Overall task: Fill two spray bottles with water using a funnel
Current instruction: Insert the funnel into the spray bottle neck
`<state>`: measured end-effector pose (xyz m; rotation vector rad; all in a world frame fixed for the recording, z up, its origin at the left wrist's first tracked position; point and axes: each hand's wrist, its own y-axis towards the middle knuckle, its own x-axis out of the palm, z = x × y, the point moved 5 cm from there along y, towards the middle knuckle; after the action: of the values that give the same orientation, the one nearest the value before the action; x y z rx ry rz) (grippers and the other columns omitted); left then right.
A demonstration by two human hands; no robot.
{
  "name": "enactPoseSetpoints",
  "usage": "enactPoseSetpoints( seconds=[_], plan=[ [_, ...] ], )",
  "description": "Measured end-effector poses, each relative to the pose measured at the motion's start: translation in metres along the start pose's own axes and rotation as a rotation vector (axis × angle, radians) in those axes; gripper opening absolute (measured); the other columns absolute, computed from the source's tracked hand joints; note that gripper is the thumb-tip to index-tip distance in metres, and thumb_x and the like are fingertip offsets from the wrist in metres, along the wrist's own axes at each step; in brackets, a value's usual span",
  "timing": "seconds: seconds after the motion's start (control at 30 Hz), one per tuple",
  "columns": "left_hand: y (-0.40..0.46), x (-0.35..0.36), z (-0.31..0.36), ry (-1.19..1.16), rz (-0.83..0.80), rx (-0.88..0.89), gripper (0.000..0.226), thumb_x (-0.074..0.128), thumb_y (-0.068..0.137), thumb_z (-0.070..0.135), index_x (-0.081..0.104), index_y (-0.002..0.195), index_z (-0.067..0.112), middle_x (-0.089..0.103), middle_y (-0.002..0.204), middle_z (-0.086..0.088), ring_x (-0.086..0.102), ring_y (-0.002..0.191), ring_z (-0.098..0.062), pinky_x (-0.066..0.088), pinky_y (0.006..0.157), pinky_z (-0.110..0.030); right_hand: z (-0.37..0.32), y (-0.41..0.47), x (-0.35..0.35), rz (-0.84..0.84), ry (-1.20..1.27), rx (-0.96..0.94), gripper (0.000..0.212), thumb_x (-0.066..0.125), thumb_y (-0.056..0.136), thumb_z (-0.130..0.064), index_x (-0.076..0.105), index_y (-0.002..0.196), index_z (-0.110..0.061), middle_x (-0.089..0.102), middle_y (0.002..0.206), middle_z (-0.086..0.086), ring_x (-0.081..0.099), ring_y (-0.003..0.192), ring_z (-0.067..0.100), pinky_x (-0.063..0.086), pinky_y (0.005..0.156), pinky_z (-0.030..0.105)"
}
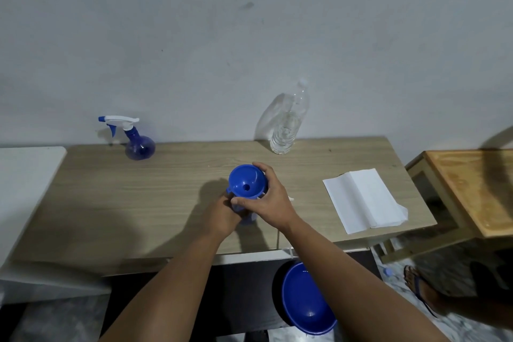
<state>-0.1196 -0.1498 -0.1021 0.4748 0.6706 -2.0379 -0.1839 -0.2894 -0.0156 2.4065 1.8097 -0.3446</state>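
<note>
Both hands grip stuff mid-tabletop [138, 203]: right hand [270, 198] pinches the funnel [245, 182], left hand [222, 214] wraps the bottle [247, 218]. A tilted funnel probably means spills.

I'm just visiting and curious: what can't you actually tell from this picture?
- Head view: the bottle under the funnel is hidden by the left hand and right hand.
- Clear bottle's water level: glare, too faint.
- Basin: partly behind the right arm.

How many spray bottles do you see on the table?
2. One spray bottle stands at the back left by the wall. The second bottle is at the centre under the funnel, mostly hidden by both hands.
</note>
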Motion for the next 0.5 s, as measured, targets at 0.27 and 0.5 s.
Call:
enactPoseSetpoints(
  seconds=[0.27, 0.5],
  plan=[
    [-0.008, -0.004, 0.008, -0.038, -0.018, -0.021, 0.012, 0.069, 0.085, 0.037, 0.067, 0.096, 0.041, 0.073, 0.084, 0.015, 0.07, 0.079, -0.006, 0.06, 0.075, -0.036, 0.001, 0.0, 0.001, -0.003, 0.0, 0.0, 0.092, 0.103, 0.065, -0.027, 0.051, 0.14, -0.037, 0.063, 0.131, -0.018, 0.063, 0.123, 0.003, 0.056, 0.103, 0.025],
    [0.002, -0.004, 0.009, -0.07, -0.004, -0.03, 0.023, 0.066, 0.075, 0.042, 0.065, 0.098, 0.04, 0.073, 0.087, 0.011, 0.07, 0.083, -0.012, 0.059, 0.077, -0.04, 0.002, 0.011, -0.003, -0.031, -0.001, -0.001, 0.094, 0.103, 0.064, -0.029, 0.049, 0.14, -0.04, 0.062, 0.132, -0.018, 0.064, 0.123, 0.005, 0.056, 0.102, 0.024]
  ],
)
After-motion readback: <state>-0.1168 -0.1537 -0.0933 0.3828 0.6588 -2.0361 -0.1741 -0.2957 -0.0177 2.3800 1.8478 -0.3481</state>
